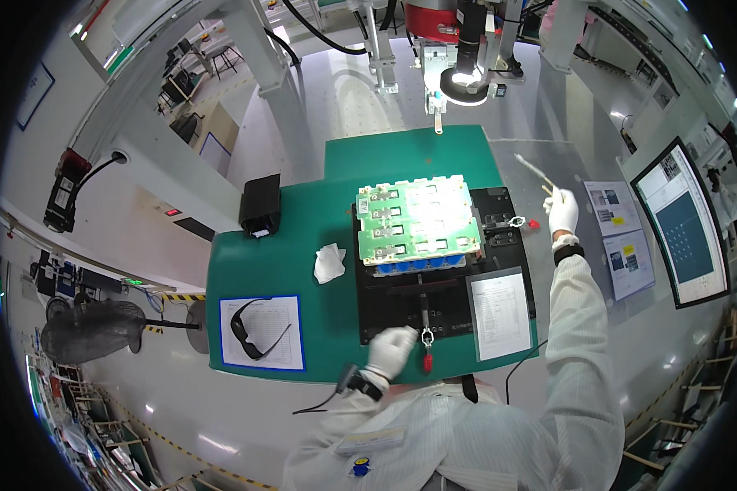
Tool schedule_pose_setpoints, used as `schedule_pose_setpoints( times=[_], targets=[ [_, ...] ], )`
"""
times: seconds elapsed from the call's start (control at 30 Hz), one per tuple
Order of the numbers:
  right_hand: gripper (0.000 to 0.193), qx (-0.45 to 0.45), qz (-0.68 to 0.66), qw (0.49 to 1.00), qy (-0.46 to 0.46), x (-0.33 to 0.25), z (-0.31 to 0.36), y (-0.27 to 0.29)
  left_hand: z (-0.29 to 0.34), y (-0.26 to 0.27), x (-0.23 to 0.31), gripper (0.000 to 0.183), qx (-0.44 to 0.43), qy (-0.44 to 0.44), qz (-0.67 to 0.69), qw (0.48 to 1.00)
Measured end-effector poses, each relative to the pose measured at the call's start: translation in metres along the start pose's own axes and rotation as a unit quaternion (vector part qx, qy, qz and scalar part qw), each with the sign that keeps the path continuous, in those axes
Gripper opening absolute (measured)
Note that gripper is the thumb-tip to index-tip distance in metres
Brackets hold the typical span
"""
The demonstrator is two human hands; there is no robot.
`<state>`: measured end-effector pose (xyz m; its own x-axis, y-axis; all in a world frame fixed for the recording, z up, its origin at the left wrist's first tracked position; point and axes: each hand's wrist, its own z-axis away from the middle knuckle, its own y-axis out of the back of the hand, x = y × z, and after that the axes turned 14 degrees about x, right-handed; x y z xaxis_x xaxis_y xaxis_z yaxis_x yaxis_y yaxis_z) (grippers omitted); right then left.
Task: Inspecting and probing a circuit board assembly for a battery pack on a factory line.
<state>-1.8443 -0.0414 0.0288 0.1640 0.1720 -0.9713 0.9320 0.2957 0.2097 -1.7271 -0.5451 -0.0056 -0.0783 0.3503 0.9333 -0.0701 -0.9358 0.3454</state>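
Note:
My right hand (pixel 562 213), in a white glove, is closed round a thin brush-like stick (pixel 534 170), pale with a tan part near the fingers. It is held out to the right of the green mat. My left hand (pixel 391 350), also gloved, is curled at the mat's front edge beside a toggle clamp with a red handle (pixel 427 362). Whether anything is inside its fingers is hidden. Ahead of it, a green circuit board (pixel 418 219) with metal tabs sits on blue cells (pixel 422 266) in a black fixture (pixel 397 311). Glare whitens the board's middle.
A second red-handled clamp (pixel 532 224) is on the fixture's right. A printed sheet (pixel 501 315) lies on the fixture. On the green mat (pixel 303 221) are a crumpled white cloth (pixel 329 263), black box (pixel 260 204) and dark glasses (pixel 250 334). A monitor (pixel 681 225) stands right; a lit camera (pixel 465 86) hangs behind.

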Motion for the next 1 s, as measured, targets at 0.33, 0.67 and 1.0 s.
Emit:
schedule_pose_setpoints(
  times=[0.33, 0.67, 1.0],
  targets=[
    [0.022, -0.025, -0.082, 0.961, 0.262, -0.174, 0.047, -0.082, -0.107, 0.067, -0.12, 0.017, 0.334, -0.126, -0.385, 0.851],
    [0.014, 0.002, 0.188, 0.831, 0.523, -0.183, 0.048, -0.159, -0.113, 0.063, -0.11, 0.022, 0.318, -0.066, -0.406, 0.854],
    [0.021, -0.278, -0.159, 0.935, 0.152, -0.176, 0.063, -0.203, -0.112, 0.063, -0.109, 0.016, 0.336, -0.098, -0.411, 0.842]
  ],
)
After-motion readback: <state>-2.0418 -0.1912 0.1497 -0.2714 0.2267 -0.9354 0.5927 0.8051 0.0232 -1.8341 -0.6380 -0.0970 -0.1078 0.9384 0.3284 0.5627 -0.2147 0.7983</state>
